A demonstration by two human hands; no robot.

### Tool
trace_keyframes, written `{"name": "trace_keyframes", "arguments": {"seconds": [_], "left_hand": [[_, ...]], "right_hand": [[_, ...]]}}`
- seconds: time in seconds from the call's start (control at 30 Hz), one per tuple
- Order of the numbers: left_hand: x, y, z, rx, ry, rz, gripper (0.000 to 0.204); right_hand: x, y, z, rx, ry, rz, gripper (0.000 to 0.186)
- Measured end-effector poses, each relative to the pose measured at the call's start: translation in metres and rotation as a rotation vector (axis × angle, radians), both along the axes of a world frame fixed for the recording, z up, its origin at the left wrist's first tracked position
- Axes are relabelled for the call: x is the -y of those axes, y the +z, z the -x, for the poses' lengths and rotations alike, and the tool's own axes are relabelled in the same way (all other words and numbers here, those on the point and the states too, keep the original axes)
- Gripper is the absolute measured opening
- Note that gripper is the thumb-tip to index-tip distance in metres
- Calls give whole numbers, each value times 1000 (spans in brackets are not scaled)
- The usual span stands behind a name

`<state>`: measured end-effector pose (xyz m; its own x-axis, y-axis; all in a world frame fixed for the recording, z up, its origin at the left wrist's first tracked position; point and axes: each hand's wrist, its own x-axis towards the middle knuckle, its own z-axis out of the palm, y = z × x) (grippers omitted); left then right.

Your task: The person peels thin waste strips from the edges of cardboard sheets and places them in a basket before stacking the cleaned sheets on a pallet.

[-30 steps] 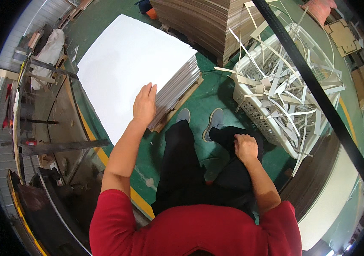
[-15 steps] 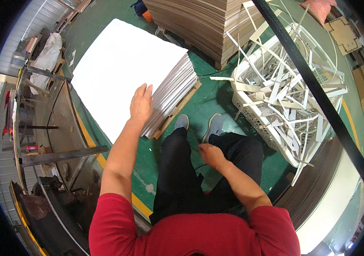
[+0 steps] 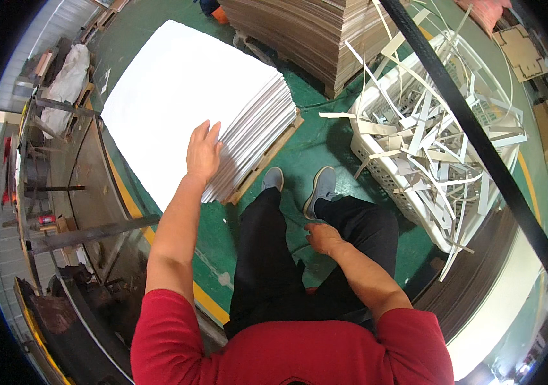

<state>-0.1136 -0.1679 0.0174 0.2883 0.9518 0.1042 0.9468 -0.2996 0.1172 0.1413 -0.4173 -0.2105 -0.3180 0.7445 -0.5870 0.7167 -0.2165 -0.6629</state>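
Note:
A tall stack of large white sheets [image 3: 178, 96] sits on a wooden pallet [image 3: 271, 163] ahead and to my left. Flat over the near right edge of the top sheet is my left hand [image 3: 203, 154], its fingers stretched out and nothing held in them. Whether it presses on the sheet or hovers just above, I cannot tell. My right hand [image 3: 323, 238] hangs in front of my right thigh with its fingers curled in, and nothing shows in it.
A white plastic basket [image 3: 389, 183] heaped with cut paper strips [image 3: 437, 138] stands to the right. Behind is a tall stack of brown board [image 3: 287, 32]. A dark bar [image 3: 473, 131] crosses the right side. Metal framework [image 3: 94, 237] runs along the left, and more stacked board [image 3: 473, 276] lies near right.
My left hand has shifted slightly left along the sheet edge, and its fingers are a bit more spread. My right hand has moved a little right and down.

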Motion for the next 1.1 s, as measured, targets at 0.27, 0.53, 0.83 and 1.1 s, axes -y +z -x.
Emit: {"name": "trace_keyframes", "arguments": {"seconds": [0.27, 0.53, 0.83, 1.1], "left_hand": [[12, -10, 18, 127, -20, 0, 41], [110, -30, 130, 416, 706, -438, 44], [144, -59, 150, 832, 1064, -94, 57], [126, -56, 138, 809, 968, -202, 55]], "right_hand": [[-24, 48, 1, -164, -129, -65, 29], [-178, 175, 8, -155, -177, -857, 30], [-367, 191, 15, 136, -337, -992, 42], [-377, 190, 21, 320, -197, -775, 42]]}}
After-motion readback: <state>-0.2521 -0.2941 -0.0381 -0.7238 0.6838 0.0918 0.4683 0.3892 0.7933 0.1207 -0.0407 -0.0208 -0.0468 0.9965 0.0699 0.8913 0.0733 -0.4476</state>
